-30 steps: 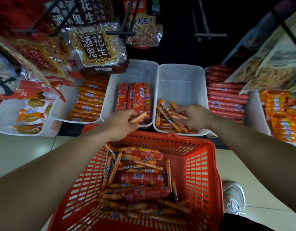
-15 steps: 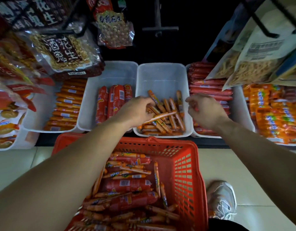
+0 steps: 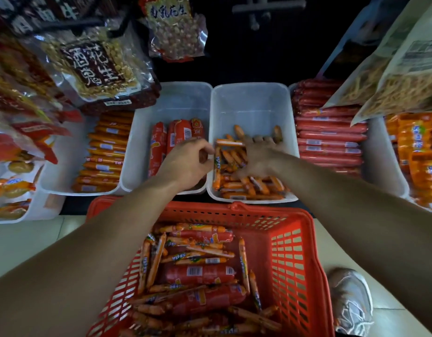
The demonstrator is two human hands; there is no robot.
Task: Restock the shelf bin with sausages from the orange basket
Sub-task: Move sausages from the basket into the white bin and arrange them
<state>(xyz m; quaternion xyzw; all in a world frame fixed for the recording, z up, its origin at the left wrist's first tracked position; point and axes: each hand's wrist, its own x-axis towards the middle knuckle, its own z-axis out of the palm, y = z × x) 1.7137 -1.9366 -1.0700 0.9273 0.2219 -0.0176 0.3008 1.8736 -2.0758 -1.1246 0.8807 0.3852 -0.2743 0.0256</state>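
The white shelf bin point(image 3: 251, 103) holds a loose pile of thin orange sausages point(image 3: 249, 187) in its front half. My right hand point(image 3: 260, 155) lies over that pile with fingers stretched out flat, touching the sausages. My left hand point(image 3: 187, 161) hovers at the bin's left wall, fingers loosely curled, with nothing visible in it. One thin sausage point(image 3: 228, 142) lies crosswise between the two hands. Below, the orange basket point(image 3: 234, 209) contains several thin orange sausages point(image 3: 200, 260) and a few thick red ones point(image 3: 198, 272).
Neighbouring white bins hold thick red sausages point(image 3: 177, 136), orange sticks point(image 3: 105, 152), long red sausages point(image 3: 329, 139) and orange packs point(image 3: 416, 154). Peanut bags point(image 3: 93, 66) hang overhead at left, snack bags point(image 3: 392, 76) at right. A grey shoe point(image 3: 351, 300) stands beside the basket.
My left hand carried a thin sausage from the basket to the bin and no longer holds it. My right hand moved left and spread flat over the pile.
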